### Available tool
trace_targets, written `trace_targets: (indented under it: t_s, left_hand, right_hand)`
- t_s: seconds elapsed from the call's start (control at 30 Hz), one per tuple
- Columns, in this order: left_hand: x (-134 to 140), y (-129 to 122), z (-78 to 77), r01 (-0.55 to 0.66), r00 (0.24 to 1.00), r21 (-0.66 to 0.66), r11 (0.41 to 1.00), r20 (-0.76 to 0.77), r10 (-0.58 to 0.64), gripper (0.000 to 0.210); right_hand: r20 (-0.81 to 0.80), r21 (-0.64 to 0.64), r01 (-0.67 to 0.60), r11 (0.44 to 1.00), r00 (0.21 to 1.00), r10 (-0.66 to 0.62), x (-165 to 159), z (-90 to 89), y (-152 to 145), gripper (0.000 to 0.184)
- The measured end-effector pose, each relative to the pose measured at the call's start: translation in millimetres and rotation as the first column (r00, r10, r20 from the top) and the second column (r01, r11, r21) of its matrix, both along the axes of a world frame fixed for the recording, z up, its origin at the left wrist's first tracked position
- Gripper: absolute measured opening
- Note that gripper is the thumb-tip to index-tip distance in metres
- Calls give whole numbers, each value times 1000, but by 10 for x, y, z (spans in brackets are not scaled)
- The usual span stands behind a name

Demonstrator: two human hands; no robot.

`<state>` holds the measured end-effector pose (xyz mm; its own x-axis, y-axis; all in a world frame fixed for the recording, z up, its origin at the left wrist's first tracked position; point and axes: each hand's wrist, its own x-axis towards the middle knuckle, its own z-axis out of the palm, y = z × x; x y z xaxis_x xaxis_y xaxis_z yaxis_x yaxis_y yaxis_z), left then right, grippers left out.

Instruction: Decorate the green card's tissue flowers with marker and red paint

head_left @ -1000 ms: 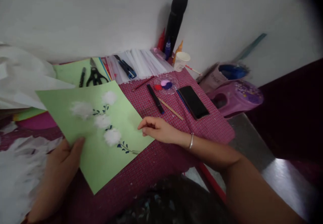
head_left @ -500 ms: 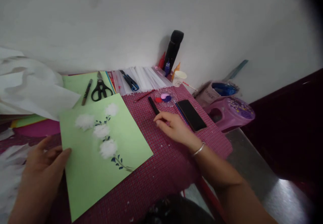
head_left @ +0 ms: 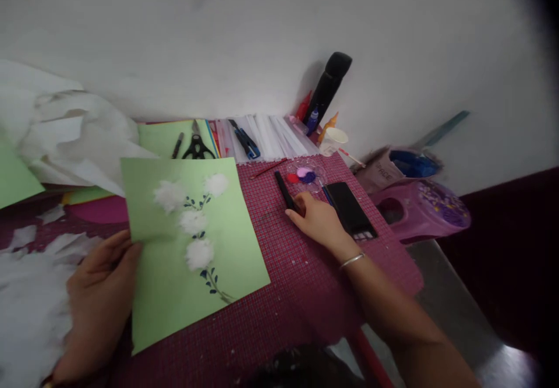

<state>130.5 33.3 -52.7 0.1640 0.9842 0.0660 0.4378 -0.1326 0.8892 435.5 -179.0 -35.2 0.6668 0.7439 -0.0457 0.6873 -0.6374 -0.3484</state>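
Observation:
A light green sheet of paper bears white fluffy flowers, a painted stem and dark blue leaves. My left hand pinches its left edge between thumb and fingers, and the sheet tilts slightly up from the table. On the right, my right hand, with a silver bangle at the wrist, has its fingers closed around the lower end of a black marker pen. Just beyond the pen is a clear palette with red, pink and dark blue paint. A black phone lies beside the right hand.
Scissors, a marker and a blue cutter lie along the back. Paint bottles and a paper cup stand near the wall. Crumpled white paper and torn scraps are at left; a pink stool is at right.
The view has shifted, so most things sit further right. My left hand now grips the sheet's edge, and the sheet has turned and tilted a little. My right fingers have closed further over the pen.

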Motion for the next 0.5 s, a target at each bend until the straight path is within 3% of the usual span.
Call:
trace_targets:
  t_s: [0.07,0.13,0.23,0.33,0.37,0.4,0.5]
  left_hand:
    - [16,5,19,35,998,-81,996,55,-30,33]
    - [17,7,45,79,997,-40,996,4,-79,33]
    - [-4,-16,84,113,982,294,949,-177,-62,43]
    - [-29,-109,148,173,976,586,792,-210,-58,40]
    - [-33,-161,179,195,976,600,776,-201,-90,32]
    - [-34,-221,214,226,972,563,795,-187,-143,24]
    - [1,-413,306,363,929,222,905,-14,-369,20]
  right_hand:
    - [63,-59,2,998,998,2,-55,-25,61,47]
    - [94,-96,3,995,996,6,-73,-56,99,43]
    - [52,-43,17,999,999,-15,-45,-96,85,35]
    - [-206,242,17,970,978,35,-57,-77,4,32]
    - [-335,337,15,942,936,105,-90,-52,-25,31]
    - [-459,409,15,913,868,191,-139,-21,-52,31]
    - [-692,487,-21,873,602,400,-352,73,-98,29]
